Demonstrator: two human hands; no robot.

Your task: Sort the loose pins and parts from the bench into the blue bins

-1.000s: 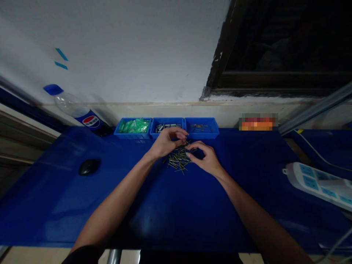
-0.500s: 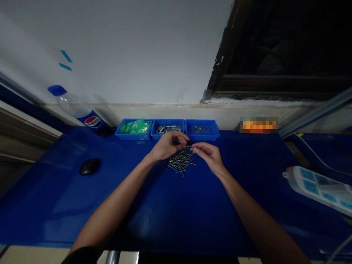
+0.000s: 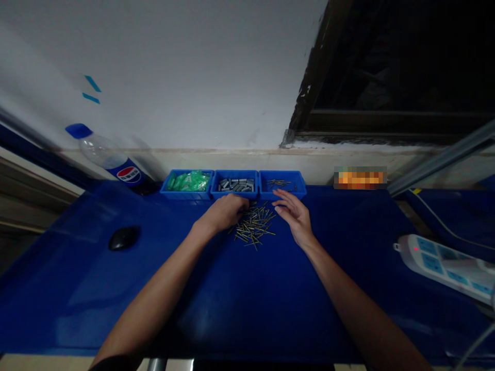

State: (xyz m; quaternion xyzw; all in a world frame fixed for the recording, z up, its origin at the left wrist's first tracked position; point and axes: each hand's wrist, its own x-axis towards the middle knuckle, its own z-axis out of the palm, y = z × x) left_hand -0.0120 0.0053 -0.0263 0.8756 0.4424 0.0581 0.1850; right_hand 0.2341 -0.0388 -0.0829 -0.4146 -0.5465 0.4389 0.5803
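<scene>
A loose pile of thin metal pins [image 3: 254,225] lies on the blue table [image 3: 247,288]. My left hand [image 3: 224,211] rests at the pile's left edge with its fingers curled down onto the pins; what it holds, if anything, is hidden. My right hand [image 3: 294,214] hovers at the pile's right side, fingers stretched out and apart, reaching toward the right blue bin [image 3: 299,191], which holds a few pins. The middle bin [image 3: 234,192] holds small grey metal pieces. The left bin [image 3: 184,192] holds green plastic bags.
A cola bottle [image 3: 112,162] leans at the back left against the wall. A black mouse [image 3: 124,238] lies on the left of the table. A white power strip [image 3: 444,263] with cables sits at the right edge. A window frame [image 3: 386,123] is behind.
Both hands were pinching together above the pile; now they have separated. The left hand dropped onto the pile and the right hand opened near the right bin.
</scene>
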